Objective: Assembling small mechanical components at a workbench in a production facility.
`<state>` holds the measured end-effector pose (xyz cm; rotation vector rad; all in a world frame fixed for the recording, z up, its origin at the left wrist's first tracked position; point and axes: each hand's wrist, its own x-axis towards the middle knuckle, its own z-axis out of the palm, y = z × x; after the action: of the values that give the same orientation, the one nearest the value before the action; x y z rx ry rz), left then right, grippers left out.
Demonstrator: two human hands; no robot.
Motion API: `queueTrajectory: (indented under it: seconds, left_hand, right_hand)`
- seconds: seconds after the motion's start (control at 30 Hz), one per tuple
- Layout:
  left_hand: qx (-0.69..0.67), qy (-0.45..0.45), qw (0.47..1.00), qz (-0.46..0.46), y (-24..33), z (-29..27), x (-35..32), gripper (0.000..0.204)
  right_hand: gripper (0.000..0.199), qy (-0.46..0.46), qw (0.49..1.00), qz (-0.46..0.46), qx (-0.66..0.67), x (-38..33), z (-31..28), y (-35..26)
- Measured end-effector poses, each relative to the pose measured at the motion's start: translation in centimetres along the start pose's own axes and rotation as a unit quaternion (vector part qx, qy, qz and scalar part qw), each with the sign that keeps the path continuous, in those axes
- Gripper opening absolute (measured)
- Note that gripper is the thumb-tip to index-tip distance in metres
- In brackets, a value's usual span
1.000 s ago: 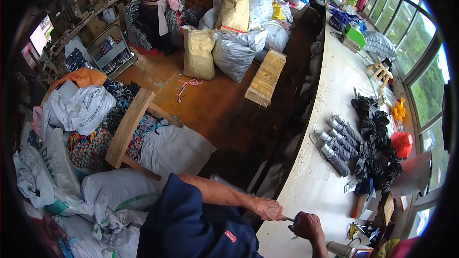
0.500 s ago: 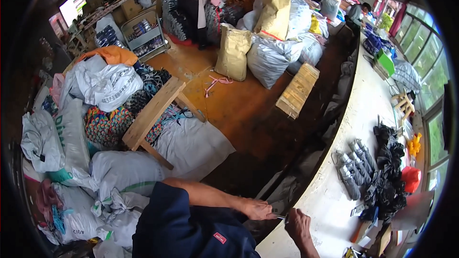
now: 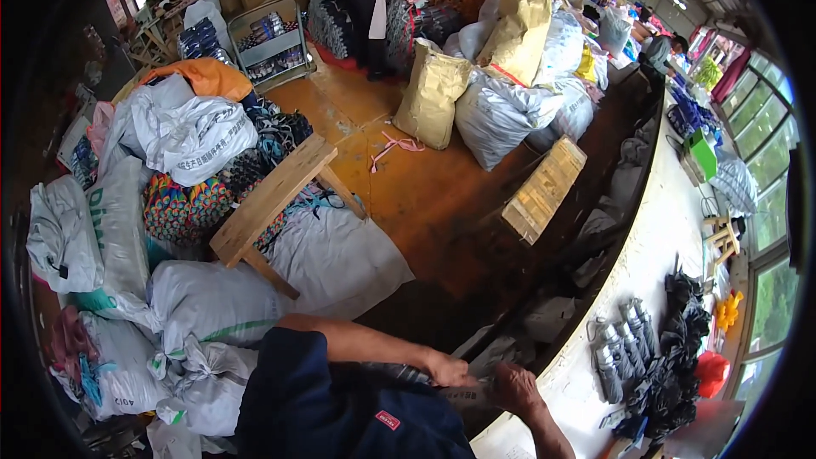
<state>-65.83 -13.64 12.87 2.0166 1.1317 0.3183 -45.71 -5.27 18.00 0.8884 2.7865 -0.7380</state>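
Table edge [image 3: 595, 348]: hands [image 3: 484, 378] together, low

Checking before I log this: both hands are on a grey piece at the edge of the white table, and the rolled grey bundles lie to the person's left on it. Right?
Not quite. Both hands, left hand and right hand, do meet on the grey piece at the white table edge, but the head view shows the rolled grey bundles to the person's right.

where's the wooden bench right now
In the head view the wooden bench stands left of centre on the orange floor, tilted against the white sacks.
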Motion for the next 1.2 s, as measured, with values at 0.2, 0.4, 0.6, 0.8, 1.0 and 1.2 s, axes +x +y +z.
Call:
queueTrajectory:
  seconds: [0.2, 0.4, 0.6, 0.8, 1.0, 1.2]
  left_hand:
    - [0.161, 0.221, 0.961, 0.031, -5.3, -0.3, 0.7, 0.042]
    - [-0.297, -0.072, 0.952, -0.024, -8.7, -0.8, 2.4, 0.047]
    - [-0.077, 0.066, 0.987, -0.126, -5.5, -5.7, 4.5, 0.055]
    - [-0.488, -0.102, 0.846, -0.192, -7.4, -9.1, 6.6, 0.059]
    - [-0.296, 0.035, 0.930, -0.217, -8.8, -6.3, 7.8, 0.054]
    - [-0.079, 0.134, 0.978, -0.140, -8.3, -9.6, 6.9, 0.052]
  right_hand:
    - [0.023, -0.008, 0.996, -0.057, -0.063, 5.2, 0.0, 2.9]
    - [0.014, 0.111, 0.966, -0.202, -0.120, 9.4, -4.0, 1.2]
    - [0.011, -0.074, 0.984, -0.160, -0.012, 12.5, -2.9, 7.5]
    - [0.012, 0.056, 0.972, -0.214, -0.079, 15.4, -4.8, 9.6]
    - [0.009, -0.115, 0.955, -0.266, -0.057, 19.0, -5.5, 10.8]
    - [0.006, -0.191, 0.961, -0.190, -0.068, 21.8, -4.5, 11.5]
